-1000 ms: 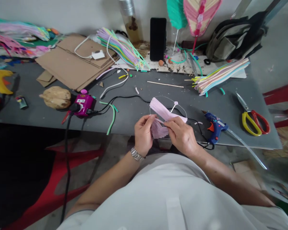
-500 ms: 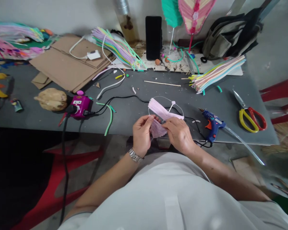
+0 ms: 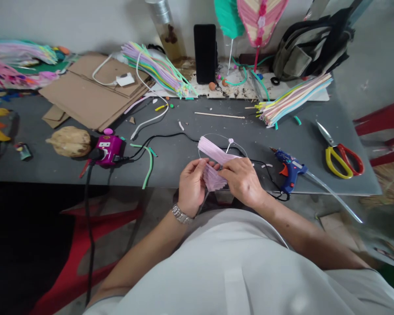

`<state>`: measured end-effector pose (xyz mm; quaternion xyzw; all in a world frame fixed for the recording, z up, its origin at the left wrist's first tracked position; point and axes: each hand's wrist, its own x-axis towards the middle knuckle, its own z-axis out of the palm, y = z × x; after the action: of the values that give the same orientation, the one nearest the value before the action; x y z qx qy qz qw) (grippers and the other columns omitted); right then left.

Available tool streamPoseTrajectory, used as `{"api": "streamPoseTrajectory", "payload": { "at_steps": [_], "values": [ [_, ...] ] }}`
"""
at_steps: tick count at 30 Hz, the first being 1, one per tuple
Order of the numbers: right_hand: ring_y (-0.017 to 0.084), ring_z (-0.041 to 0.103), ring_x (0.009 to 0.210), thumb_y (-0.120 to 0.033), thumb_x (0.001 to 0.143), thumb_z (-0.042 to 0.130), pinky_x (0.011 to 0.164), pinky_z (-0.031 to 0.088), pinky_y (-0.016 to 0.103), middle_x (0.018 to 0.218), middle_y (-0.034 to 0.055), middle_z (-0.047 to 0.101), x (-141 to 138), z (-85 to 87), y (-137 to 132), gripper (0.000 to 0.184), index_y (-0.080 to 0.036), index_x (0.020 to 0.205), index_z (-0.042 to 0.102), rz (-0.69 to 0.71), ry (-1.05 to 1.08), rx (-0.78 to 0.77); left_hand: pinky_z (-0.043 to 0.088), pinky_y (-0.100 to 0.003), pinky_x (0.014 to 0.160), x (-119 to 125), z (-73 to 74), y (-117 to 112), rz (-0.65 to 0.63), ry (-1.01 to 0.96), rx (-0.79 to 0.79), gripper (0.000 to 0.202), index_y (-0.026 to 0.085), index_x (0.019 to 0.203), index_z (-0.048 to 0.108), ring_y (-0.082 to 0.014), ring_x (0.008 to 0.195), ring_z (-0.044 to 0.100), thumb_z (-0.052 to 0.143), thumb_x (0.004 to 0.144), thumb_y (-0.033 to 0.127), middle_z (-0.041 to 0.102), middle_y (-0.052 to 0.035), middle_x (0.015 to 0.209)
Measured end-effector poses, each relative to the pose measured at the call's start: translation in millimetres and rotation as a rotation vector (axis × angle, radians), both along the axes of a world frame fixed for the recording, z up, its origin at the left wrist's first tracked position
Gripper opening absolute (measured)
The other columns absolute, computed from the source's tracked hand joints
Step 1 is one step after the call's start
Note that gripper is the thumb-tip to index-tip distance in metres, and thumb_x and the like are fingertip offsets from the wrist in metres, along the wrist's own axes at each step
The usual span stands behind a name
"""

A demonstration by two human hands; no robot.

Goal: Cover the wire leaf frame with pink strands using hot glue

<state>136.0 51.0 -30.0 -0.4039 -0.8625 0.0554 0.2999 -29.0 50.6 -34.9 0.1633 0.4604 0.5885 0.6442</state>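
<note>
A pale pink feather-shaped piece [image 3: 213, 153], made of rows of strips on a thin wire hoop, is held over the near edge of the grey table [image 3: 184, 153]. My left hand [image 3: 192, 186], with a metal watch at the wrist, pinches its lower left part. My right hand [image 3: 244, 181] grips it from the right, fingers closed on the strips. A small pink bead on a stem sticks up at the hoop's top. The lower strips are partly hidden by my fingers.
A blue glue gun [image 3: 290, 170] lies right of my hands, yellow-and-red scissors [image 3: 339, 153] farther right. A purple power adapter [image 3: 108, 148] with black cables lies left. Bundles of coloured sticks [image 3: 292, 98], cardboard [image 3: 92, 89], a black phone [image 3: 205, 52] and a backpack [image 3: 311, 41] line the back.
Both hands stay closed on the pink piece, fingers shifting slightly along its strips. The view has drifted a little, so everything sits slightly left and lower.
</note>
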Motion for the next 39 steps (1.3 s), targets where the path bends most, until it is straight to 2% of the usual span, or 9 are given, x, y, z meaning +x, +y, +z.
{"api": "streamPoseTrajectory", "payload": {
  "at_steps": [9,16,24,28,32,39],
  "values": [
    [0.02,0.059,0.088,-0.017,0.104,0.049,0.084,0.036,0.038,0.095,0.0053,0.073,0,-10.2,5,0.03,-0.024,0.092,0.076,0.016,0.02,-0.064,0.062,-0.039,0.084,-2,-3.9,-1,0.007,0.034,0.002,0.041,0.018,0.087,0.072,-0.021,0.081,0.077,0.096,0.065,0.042,0.078,-0.0029,0.083],
    [0.02,0.062,0.089,-0.013,0.104,0.046,0.083,0.037,0.037,0.095,0.0061,0.075,4,-16.1,6,0.033,-0.021,0.092,0.076,0.026,0.099,-0.014,0.06,-0.041,0.085,0,-3.2,-4,-0.021,0.064,0.019,0.037,0.019,0.087,0.072,-0.0215,0.082,0.077,0.094,0.067,0.042,0.077,-0.0027,0.083],
    [0.02,0.065,0.09,-0.016,0.105,0.045,0.083,0.04,0.038,0.096,0.0065,0.077,7,-16.4,5,0.033,-0.022,0.092,0.075,0.032,0.094,-0.038,0.057,-0.029,0.073,3,-1.6,-5,-0.018,0.132,0.01,0.038,0.017,0.09,0.076,-0.0176,0.075,0.075,0.095,0.062,0.033,0.078,-0.0038,0.08],
    [0.021,0.067,0.093,-0.015,0.104,0.045,0.085,0.042,0.038,0.099,0.0072,0.077,6,-13.6,2,0.031,-0.021,0.099,0.075,0.027,0.133,-0.058,0.058,-0.031,0.073,1,-3.1,-5,-0.006,0.13,0.003,0.037,0.017,0.092,0.076,-0.0198,0.076,0.076,0.094,0.064,0.034,0.078,-0.004,0.08],
    [0.022,0.066,0.094,-0.014,0.104,0.044,0.086,0.043,0.038,0.098,0.0087,0.077,4,-11.6,-1,0.03,-0.018,0.098,0.074,0.005,0.136,-0.036,0.06,-0.035,0.078,0,-3.9,-4,0.0,0.091,0.008,0.037,0.017,0.093,0.076,-0.0218,0.079,0.077,0.094,0.065,0.034,0.078,-0.0035,0.08],
    [0.021,0.064,0.09,-0.012,0.103,0.046,0.082,0.04,0.036,0.095,0.0086,0.076,1,-7.7,-1,0.03,-0.018,0.094,0.073,0.049,0.103,-0.054,0.059,-0.029,0.073,1,-1.5,-6,0.03,0.063,0.011,0.036,0.016,0.089,0.077,-0.0162,0.072,0.074,0.095,0.062,0.03,0.077,-0.0025,0.078]
  ]
}}
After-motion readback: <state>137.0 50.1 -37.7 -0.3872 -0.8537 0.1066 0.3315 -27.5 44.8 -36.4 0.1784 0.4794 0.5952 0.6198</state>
